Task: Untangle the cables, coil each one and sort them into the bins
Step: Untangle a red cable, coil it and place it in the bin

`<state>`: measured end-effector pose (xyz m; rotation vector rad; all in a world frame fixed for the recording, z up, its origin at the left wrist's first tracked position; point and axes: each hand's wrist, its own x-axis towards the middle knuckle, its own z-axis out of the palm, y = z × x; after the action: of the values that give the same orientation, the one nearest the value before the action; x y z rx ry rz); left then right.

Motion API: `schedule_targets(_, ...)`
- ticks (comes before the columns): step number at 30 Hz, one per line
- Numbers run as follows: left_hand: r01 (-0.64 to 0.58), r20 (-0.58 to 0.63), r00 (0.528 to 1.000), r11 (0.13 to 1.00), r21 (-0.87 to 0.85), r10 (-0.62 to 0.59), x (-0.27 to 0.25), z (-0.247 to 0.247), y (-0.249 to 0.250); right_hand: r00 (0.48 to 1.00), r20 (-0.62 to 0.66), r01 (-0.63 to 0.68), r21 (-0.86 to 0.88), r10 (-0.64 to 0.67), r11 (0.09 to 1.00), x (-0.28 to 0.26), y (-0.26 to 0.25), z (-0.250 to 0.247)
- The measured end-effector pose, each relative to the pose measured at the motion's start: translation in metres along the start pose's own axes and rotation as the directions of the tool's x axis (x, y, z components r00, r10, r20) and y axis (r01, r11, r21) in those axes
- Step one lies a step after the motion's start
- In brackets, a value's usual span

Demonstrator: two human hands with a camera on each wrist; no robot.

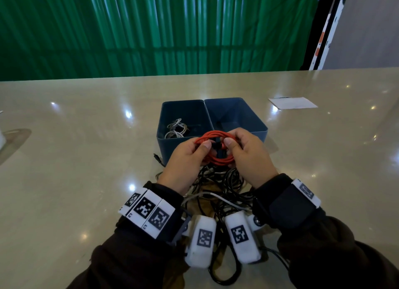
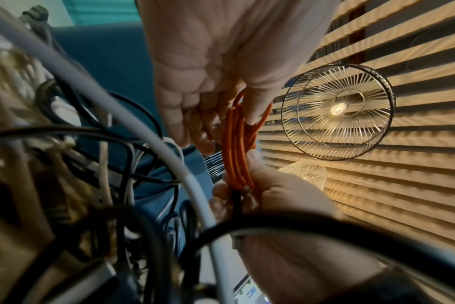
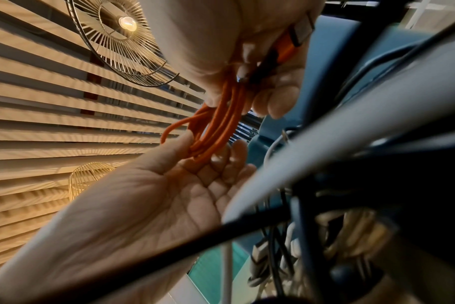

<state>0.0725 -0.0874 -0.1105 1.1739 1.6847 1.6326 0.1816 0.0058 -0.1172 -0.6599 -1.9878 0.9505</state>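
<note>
Both hands, left and right, pinch the red coil; light, springy, best gripped across all loops.

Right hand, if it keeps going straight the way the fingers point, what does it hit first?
Likely the left hand: the right hand points across the orange cable coil both hold.

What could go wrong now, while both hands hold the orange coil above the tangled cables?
The orange coil is held only by the left hand and right hand, with nothing tying it; it may spring open when dropped. The tangled cables lie just below, so a loose end could snag there.
</note>
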Motion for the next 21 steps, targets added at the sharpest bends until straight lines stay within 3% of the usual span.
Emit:
schedule_targets(5,-0.097,-0.064,0.993,0.99,0.099,0.104,-0.0024,0.0045,0.0006,0.999,0.032,0.026,-0.089,-0.023,0.996,0.0025,0.0036,-0.0019)
schedule_targets(11,-0.127,-0.064,0.989,0.988,0.091,0.133,-0.0038,0.0058,0.0045,0.997,0.065,0.039,-0.12,-0.031,0.992,0.0024,0.002,-0.0023)
schedule_targets(21,-0.047,-0.076,0.996,0.998,-0.041,0.044,-0.001,0.0064,-0.0002,0.993,0.115,0.047,-0.076,-0.038,0.996,0.0015,0.0011,-0.002)
